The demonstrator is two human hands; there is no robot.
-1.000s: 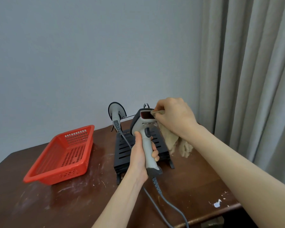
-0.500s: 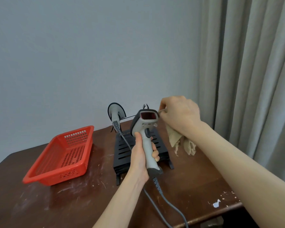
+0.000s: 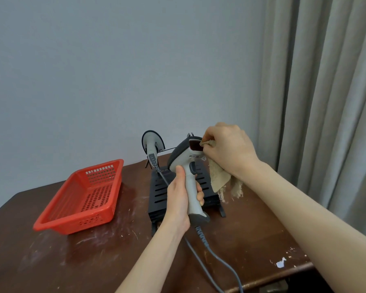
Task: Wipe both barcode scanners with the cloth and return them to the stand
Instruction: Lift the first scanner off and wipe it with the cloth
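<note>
My left hand (image 3: 179, 199) grips the handle of a grey-and-white barcode scanner (image 3: 187, 166), held upright above the black slotted stand (image 3: 160, 193). The scanner's red window faces me. My right hand (image 3: 228, 149) pinches a beige frayed cloth (image 3: 219, 176) and presses a corner of it against the right edge of that window; the rest of the cloth hangs below my wrist. A second scanner (image 3: 152, 142) stands behind the stand at the back left, its cable running forward.
A red perforated plastic basket (image 3: 82, 197) sits on the dark brown table (image 3: 72, 261) to the left. The held scanner's grey cable (image 3: 218, 259) trails toward the table's front edge. Grey curtains (image 3: 325, 102) hang at the right, a grey wall behind.
My right hand, which had pulled away to the right of the scanner head, has come back so the cloth corner touches the window again. The left hand holds the scanner steady.
</note>
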